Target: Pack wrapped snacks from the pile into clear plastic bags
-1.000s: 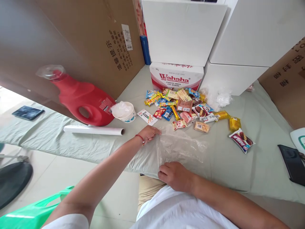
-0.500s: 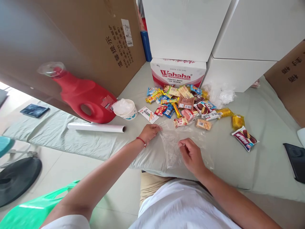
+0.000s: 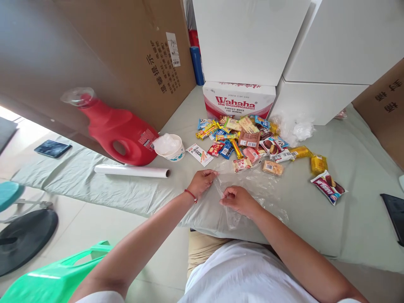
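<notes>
A thin clear plastic bag (image 3: 252, 189) lies spread on the cloth-covered table in front of me. My left hand (image 3: 202, 182), with a red string bracelet at the wrist, pinches the bag's left edge. Over the bag is my right hand (image 3: 238, 200), its fingers curled and pinched close to the same left edge; I cannot make out whether plastic is between them. Just beyond the bag sits a pile of wrapped snacks (image 3: 249, 138). A white snack packet (image 3: 199, 154) and a beige wafer pack (image 3: 272, 167) lie closest to the bag's far side.
Left stand a red detergent jug (image 3: 123, 130), a paper cup (image 3: 175, 153) with white plastic in it, and a white roll (image 3: 132, 171). Behind the snacks is a Wahaba-style water carton (image 3: 238, 101). Crumpled clear plastic (image 3: 299, 128) and a phone (image 3: 393, 216) are at right; a green stool (image 3: 59, 273) stands below.
My right hand has moved left across the bag, closer to my left hand. The left hand keeps its pinch on the bag's edge. The whole view has shifted slightly.
</notes>
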Available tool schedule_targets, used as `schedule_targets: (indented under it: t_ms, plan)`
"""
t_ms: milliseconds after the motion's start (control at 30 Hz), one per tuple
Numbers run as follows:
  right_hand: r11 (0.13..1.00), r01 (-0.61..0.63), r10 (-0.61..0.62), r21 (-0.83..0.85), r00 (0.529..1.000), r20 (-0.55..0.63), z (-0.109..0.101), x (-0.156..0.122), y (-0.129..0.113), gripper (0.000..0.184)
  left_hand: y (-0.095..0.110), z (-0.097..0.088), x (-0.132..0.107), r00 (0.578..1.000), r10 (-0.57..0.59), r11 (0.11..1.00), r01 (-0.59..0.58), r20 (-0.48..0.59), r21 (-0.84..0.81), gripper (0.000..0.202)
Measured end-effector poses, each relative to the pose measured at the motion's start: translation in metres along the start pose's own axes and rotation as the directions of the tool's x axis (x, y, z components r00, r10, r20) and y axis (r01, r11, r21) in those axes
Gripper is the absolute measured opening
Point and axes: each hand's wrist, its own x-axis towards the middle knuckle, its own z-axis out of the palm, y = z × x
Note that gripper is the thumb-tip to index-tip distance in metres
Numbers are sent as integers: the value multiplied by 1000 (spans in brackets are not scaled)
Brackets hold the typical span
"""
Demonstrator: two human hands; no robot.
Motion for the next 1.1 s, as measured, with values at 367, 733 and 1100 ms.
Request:
schedule_targets:
  t_ms: [367,733,1100]
  plan:
    - [680,115,-127,-724,991,37,22,-53,-22,7,9,-8,10,966,-258,965,259,20,-48,17]
    - [548,329,-235,-770,943,235,73,-45,-21,45,22,8,-27,997,-73,979,71,-2,-190,26]
    - [714,504,-482,-486,857,182,49,-53,-24,24,-46,39,-20,827,496,395,-488,267,778,46]
